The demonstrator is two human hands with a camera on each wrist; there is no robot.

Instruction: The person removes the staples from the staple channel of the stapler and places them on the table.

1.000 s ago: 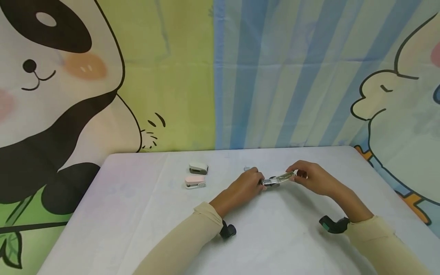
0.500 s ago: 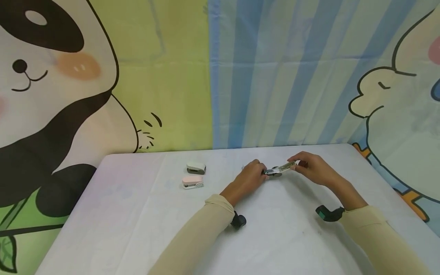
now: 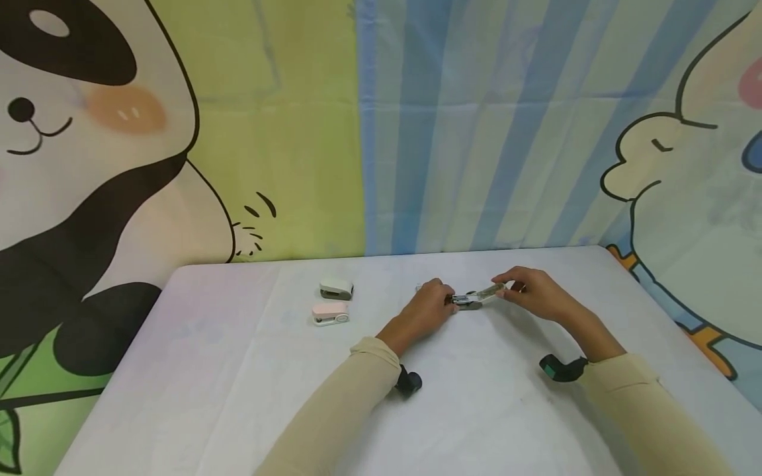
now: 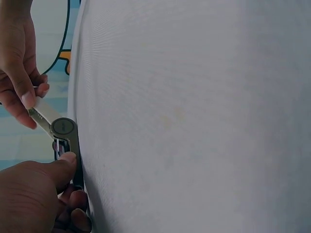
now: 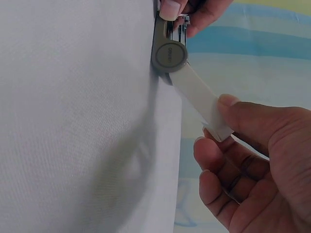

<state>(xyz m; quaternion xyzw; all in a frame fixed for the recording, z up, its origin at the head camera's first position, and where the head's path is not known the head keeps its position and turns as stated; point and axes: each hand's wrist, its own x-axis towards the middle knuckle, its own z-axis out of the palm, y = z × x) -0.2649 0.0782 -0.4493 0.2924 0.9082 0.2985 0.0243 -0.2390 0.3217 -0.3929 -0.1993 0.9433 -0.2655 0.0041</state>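
Observation:
An opened stapler [image 5: 170, 56] with a white top cover, a grey base and a round grey hinge lies between my hands at the far part of the table. My left hand [image 3: 424, 309] pinches the base end with thumb and fingers, beside the bare metal staple channel [image 4: 60, 146]. My right hand [image 3: 536, 294] pinches the free end of the white cover [image 5: 199, 99] between thumb and fingertips. That cover is swung far back from the base. In the left wrist view, my left thumb [image 4: 65, 162] presses along the channel, and my fingers hide the base's end.
A white and grey stapler [image 3: 337, 288] and a pink and white stapler [image 3: 330, 313] stand to the left on the white-covered table [image 3: 238, 396]. A small pale thing [image 3: 419, 287] shows partly behind my left hand. A printed curtain [image 3: 297, 165] hangs beyond the table's back edge.
The head view has shifted slightly. Both hands keep their hold on the opened stapler, which has moved a little farther back on the table.

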